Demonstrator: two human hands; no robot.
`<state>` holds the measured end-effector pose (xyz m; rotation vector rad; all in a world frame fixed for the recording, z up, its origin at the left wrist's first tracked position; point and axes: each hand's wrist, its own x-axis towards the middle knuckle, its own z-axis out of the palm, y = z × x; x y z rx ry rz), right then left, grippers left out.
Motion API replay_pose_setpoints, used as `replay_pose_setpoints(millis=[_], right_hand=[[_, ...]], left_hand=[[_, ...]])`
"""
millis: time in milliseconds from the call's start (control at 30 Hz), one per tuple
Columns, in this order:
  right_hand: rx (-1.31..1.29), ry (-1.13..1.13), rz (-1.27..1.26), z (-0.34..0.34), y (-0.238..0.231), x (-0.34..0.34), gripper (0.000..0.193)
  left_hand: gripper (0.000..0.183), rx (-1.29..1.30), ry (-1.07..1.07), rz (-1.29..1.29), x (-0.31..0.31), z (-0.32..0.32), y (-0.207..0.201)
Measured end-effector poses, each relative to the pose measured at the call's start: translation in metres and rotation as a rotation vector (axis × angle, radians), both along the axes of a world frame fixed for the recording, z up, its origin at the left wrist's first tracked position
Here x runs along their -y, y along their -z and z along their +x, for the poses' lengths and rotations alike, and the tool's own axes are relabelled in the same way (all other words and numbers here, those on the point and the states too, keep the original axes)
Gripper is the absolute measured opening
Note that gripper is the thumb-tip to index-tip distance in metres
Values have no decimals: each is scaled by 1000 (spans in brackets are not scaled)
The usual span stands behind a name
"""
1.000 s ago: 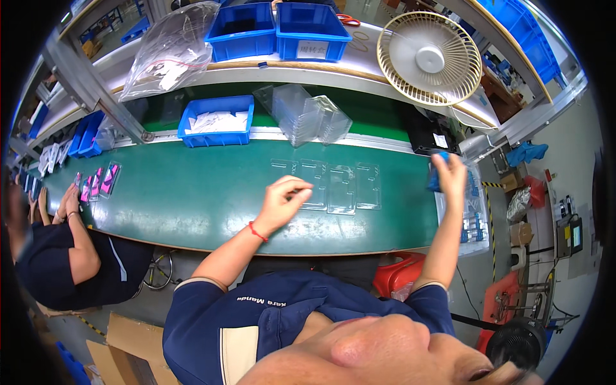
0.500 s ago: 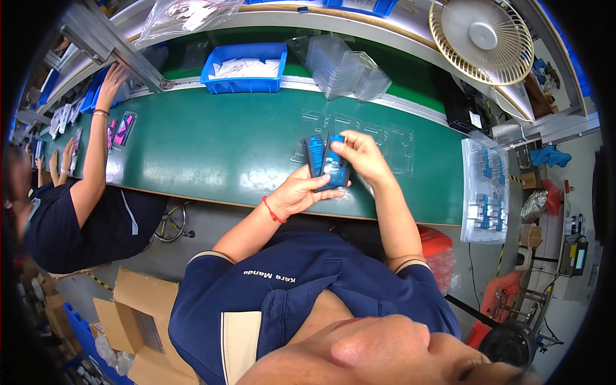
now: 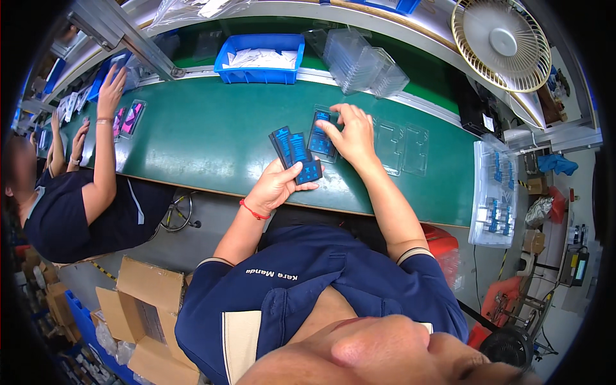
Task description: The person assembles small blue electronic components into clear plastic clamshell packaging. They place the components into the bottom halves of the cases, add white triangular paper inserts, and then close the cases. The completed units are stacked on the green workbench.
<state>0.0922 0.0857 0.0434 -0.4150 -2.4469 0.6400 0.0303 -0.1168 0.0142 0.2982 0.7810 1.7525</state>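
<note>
My left hand (image 3: 274, 184) is closed around several flat black battery packs (image 3: 299, 154) with blue printing, fanned out over the table's near edge. Just to their right, another black battery pack (image 3: 321, 136) lies in a clear plastic blister tray (image 3: 332, 158). My right hand (image 3: 351, 133) is on this pack, its thumb at the pack's upper right side and its fingers curled by the top edge. Part of the tray is hidden beneath that hand. More clear trays (image 3: 405, 146) lie to the right on the green table (image 3: 212, 138).
At the back stand a blue bin (image 3: 260, 76) of white slips and stacked clear trays (image 3: 350, 61). A fan (image 3: 502, 42) is at the upper right. A clear case (image 3: 491, 199) of blue-printed packs sits at the right edge. A co-worker's arm (image 3: 106, 141) reaches across at left.
My right hand has moved away from the left, up to the tray, where a battery pack now lies. My left hand has shifted left, still holding its packs.
</note>
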Motion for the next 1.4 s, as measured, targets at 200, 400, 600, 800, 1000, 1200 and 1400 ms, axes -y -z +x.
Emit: replay_pose_setpoints(millis=[200, 400, 600, 800, 1000, 1200, 1400], right_hand=[[37, -311, -698, 33, 5, -13, 33], [114, 98, -352, 36, 11, -69, 33], [90, 239, 122, 42, 12, -46, 37], [-45, -251, -819, 64, 6, -18, 42], [-95, 150, -738, 100, 17, -88, 36], [141, 297, 85, 104, 21, -75, 44], [-162, 217, -164, 101, 6, -50, 52]], left_hand=[[60, -71, -3, -22, -36, 13, -11], [59, 239, 50, 147, -31, 7, -4], [58, -25, 34, -19, -36, 13, -6], [60, -183, 131, -78, -68, 33, -4], [74, -210, 97, -107, -72, 35, -10], [74, -218, 60, -147, -70, 30, -9], [75, -359, 114, -127, -82, 40, -5]])
